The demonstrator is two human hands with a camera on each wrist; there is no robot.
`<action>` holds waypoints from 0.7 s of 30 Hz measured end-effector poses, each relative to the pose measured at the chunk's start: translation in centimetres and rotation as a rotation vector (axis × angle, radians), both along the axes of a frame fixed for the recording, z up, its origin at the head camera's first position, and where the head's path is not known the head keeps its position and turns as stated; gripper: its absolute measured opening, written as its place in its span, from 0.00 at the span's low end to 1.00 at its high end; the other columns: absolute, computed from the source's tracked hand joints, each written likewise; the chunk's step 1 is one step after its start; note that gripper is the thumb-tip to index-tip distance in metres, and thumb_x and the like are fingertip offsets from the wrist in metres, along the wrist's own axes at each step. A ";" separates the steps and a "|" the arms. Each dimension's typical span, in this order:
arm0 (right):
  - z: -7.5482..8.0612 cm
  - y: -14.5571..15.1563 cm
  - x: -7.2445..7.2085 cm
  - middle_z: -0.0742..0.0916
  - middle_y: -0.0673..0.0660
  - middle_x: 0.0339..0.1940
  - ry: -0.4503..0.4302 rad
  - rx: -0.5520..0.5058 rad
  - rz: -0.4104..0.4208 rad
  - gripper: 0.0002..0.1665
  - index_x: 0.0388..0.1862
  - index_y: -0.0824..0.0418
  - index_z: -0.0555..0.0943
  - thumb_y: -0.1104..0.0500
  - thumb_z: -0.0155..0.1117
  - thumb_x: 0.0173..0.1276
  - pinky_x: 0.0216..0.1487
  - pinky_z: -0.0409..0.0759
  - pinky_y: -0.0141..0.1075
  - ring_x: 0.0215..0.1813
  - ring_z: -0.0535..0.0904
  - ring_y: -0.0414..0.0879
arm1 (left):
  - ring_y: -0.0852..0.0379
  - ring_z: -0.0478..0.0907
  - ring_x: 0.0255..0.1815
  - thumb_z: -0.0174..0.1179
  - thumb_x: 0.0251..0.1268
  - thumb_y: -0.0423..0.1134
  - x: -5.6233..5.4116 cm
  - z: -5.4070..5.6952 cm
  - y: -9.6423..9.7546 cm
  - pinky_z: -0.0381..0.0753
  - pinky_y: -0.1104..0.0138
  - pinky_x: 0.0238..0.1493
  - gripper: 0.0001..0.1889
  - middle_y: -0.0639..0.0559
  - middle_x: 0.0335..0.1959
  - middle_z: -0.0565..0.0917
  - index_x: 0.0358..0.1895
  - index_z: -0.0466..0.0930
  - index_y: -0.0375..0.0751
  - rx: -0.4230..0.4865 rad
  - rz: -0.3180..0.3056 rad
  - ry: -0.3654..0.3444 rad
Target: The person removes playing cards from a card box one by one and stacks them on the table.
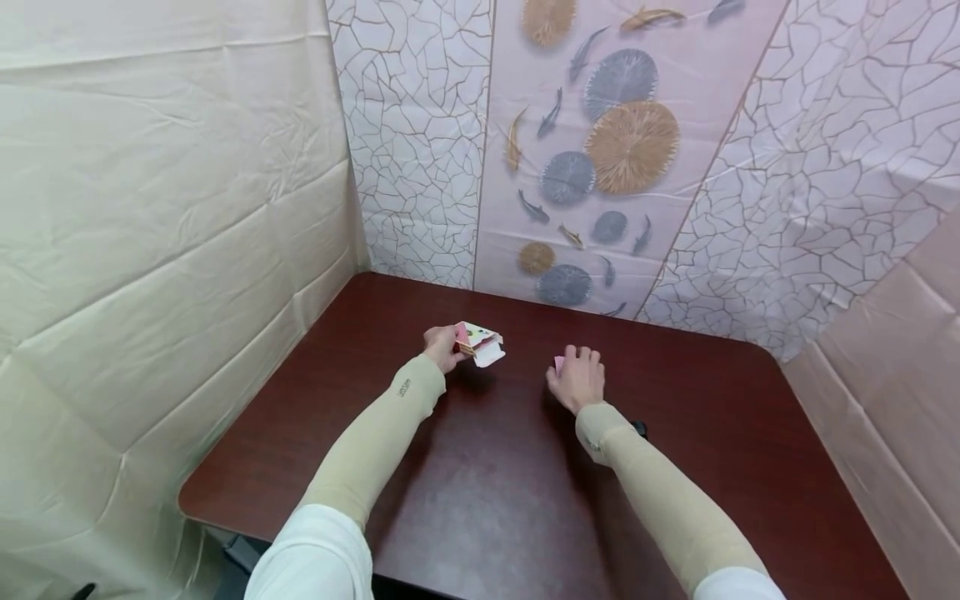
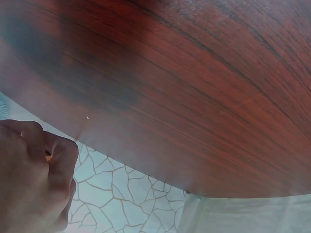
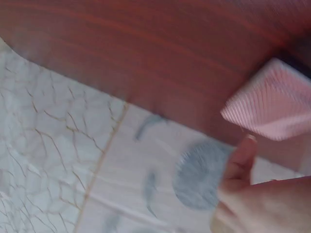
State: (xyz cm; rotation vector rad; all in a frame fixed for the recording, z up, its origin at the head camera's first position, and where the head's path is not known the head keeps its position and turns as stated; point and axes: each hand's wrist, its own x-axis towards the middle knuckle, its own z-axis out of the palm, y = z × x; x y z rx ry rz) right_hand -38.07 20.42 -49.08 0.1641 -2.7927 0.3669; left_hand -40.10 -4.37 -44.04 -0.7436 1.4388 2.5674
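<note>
My left hand [image 1: 444, 348] holds a small playing card box [image 1: 480, 335] over the far middle of the table, its white end flap hanging open to the right. In the left wrist view the curled fingers of the left hand [image 2: 36, 170] show, but the box is hidden. To the right, my right hand [image 1: 579, 382] grips a pink-backed deck of cards [image 1: 558, 363], mostly covered by the hand in the head view. The right wrist view, somewhat blurred, has the deck [image 3: 272, 102] beyond a fingertip of the right hand [image 3: 257, 194].
Both hands are above a dark reddish-brown table [image 1: 480, 483] with rounded corners. Behind it hangs a patterned cloth [image 1: 420, 167] with fish and round leaves. Cream cloth [image 1: 165, 250] covers the left side. A small dark object [image 1: 639, 428] shows beside the right wrist.
</note>
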 end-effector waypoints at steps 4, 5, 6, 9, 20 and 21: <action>1.3 -1.8 0.2 0.77 0.68 0.56 0.061 -0.047 0.184 0.24 0.57 0.63 0.75 0.52 0.58 0.66 0.55 0.74 0.55 0.57 0.70 0.63 | 0.45 0.71 0.65 0.46 0.73 0.31 0.4 0.2 0.4 0.75 0.51 0.64 0.23 0.35 0.66 0.70 0.68 0.63 0.30 -0.010 -0.011 0.010; 1.6 -2.4 0.2 0.78 0.68 0.56 0.081 -0.057 0.227 0.23 0.57 0.62 0.76 0.53 0.59 0.66 0.56 0.74 0.54 0.57 0.71 0.63 | 0.45 0.72 0.64 0.47 0.73 0.32 -0.1 -0.3 0.4 0.75 0.51 0.63 0.23 0.35 0.66 0.71 0.68 0.64 0.30 -0.012 -0.011 0.012; 1.9 -3.0 0.3 0.78 0.67 0.56 0.095 -0.067 0.267 0.22 0.57 0.61 0.77 0.54 0.59 0.66 0.57 0.75 0.54 0.58 0.71 0.62 | 0.44 0.71 0.65 0.47 0.73 0.32 -0.2 -0.3 0.6 0.75 0.51 0.64 0.23 0.35 0.66 0.70 0.68 0.63 0.30 -0.015 -0.013 0.010; 2.7 -4.7 0.5 0.79 0.67 0.55 0.162 -0.077 0.382 0.19 0.55 0.60 0.79 0.56 0.60 0.66 0.58 0.75 0.51 0.55 0.72 0.60 | 0.44 0.71 0.65 0.46 0.72 0.31 0.0 0.1 0.8 0.75 0.51 0.64 0.23 0.35 0.66 0.71 0.68 0.63 0.29 -0.010 -0.014 0.019; 3.2 -7.1 1.0 0.79 0.65 0.56 0.212 -0.027 0.461 0.18 0.55 0.57 0.82 0.58 0.58 0.66 0.53 0.76 0.50 0.52 0.73 0.59 | 0.44 0.71 0.64 0.45 0.72 0.29 0.0 0.5 1.6 0.76 0.51 0.63 0.22 0.35 0.66 0.70 0.68 0.63 0.30 -0.009 -0.040 0.026; 3.1 -7.1 1.0 0.78 0.66 0.56 0.207 -0.014 0.458 0.18 0.55 0.57 0.82 0.58 0.57 0.66 0.53 0.75 0.51 0.52 0.73 0.60 | 0.45 0.72 0.64 0.46 0.72 0.30 0.0 0.4 1.6 0.76 0.52 0.62 0.22 0.36 0.65 0.71 0.67 0.64 0.30 -0.016 -0.042 0.023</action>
